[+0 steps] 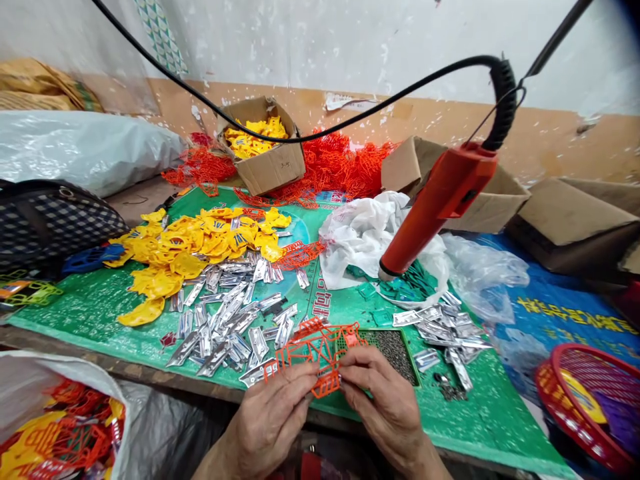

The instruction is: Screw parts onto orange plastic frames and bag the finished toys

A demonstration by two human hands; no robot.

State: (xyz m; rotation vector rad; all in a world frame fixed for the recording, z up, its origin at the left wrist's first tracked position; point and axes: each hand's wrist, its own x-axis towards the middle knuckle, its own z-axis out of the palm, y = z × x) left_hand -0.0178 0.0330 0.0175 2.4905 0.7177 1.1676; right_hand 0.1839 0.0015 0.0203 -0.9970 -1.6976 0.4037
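Both hands hold one orange plastic lattice frame (320,350) over the front edge of the green table. My left hand (273,417) pinches its lower left side between thumb and fingers. At its lower right, my right hand (383,403) has the fingertips closed on the frame. Behind it lies a green tray (416,373) of small dark screws (395,350), partly covered by the frame and my right hand. Silvery metal plates (235,327) are heaped to the left of the frame, with yellow plastic pieces (200,240) piled behind them.
A red electric screwdriver (435,207) hangs above the table at right. More metal plates (450,327) lie beside the tray. Cardboard boxes (273,170) and orange frames (345,163) line the wall. A red basket (565,427) stands right; an open sack (123,400) sits front left.
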